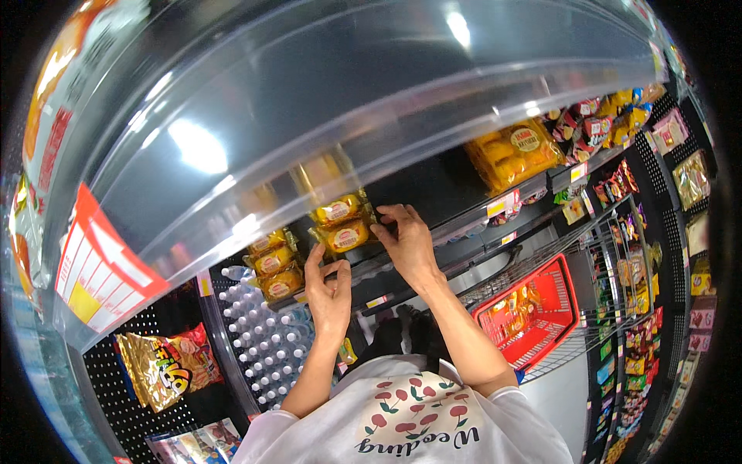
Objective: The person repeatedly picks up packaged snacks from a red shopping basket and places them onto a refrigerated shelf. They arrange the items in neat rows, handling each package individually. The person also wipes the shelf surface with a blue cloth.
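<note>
Yellow wrapped packs with oval labels lie in rows on a dark shelf. My left hand point(328, 290) is at the near left corner of the middle pack point(346, 236), its fingertips close to the wrapper. On that pack's right side, my right hand point(406, 240) has its thumb and fingers apart, beside the wrapper's edge. Whether either hand touches the pack is not clear. Behind it sits another such pack point(336, 210), partly seen through a clear plastic panel. More packs point(271, 261) form a row to the left of my left hand.
A clear shelf panel point(371, 124) curves overhead. At the right, a wire shopping cart point(556, 348) holds a red basket point(571, 284) with wrapped yellow items. Bottled water point(266, 348) stands at lower left, near a gold snack bag point(168, 365). A large yellow pack point(513, 153) lies farther right.
</note>
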Available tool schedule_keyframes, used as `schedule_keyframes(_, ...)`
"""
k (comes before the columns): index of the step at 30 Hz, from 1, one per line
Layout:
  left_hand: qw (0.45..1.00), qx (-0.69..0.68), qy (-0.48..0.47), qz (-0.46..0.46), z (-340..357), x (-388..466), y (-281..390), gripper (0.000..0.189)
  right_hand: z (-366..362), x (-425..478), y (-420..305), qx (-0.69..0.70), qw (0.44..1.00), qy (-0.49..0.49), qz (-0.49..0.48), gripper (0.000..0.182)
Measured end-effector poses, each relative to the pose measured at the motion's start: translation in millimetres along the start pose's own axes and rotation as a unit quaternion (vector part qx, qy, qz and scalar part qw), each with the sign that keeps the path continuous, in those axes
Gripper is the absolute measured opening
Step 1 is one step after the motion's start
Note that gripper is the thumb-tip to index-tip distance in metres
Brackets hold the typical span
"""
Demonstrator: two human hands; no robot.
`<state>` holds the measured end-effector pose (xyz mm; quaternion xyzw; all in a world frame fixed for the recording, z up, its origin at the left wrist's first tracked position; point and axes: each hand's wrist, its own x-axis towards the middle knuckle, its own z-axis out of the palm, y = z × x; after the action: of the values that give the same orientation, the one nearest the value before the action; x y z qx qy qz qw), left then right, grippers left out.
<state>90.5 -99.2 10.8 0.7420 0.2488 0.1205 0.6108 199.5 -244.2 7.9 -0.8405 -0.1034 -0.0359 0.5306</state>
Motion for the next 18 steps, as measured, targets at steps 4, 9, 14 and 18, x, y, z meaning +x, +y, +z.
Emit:
schedule_keyframes(4,0.996,0.065,0.016,0.063,7.8,-11.6,4.8,0.063,-18.4,-9.1,0.9,0.046,0.998,0.029,-0.011,0.034)
schedule_keyframes(9,0.947,0.154,0.011,0.28,18.7,-25.2,6.8,0.054,-51.6,-36.6,10.8,0.097,0.99,0.093,-0.044,0.031)
schedule_keyframes(14,0.932,0.166,-0.128,0.296,62.8,-44.2,5.3,0.039,-93.3,-108.3,81.2,0.09,0.98,0.17,0.052,0.026)
schedule_keyframes(18,0.924,0.15,-0.231,0.266,106.6,-69.2,7.3,0.037,-120.3,-190.2,188.6,0.097,0.925,0.273,0.245,0.023)
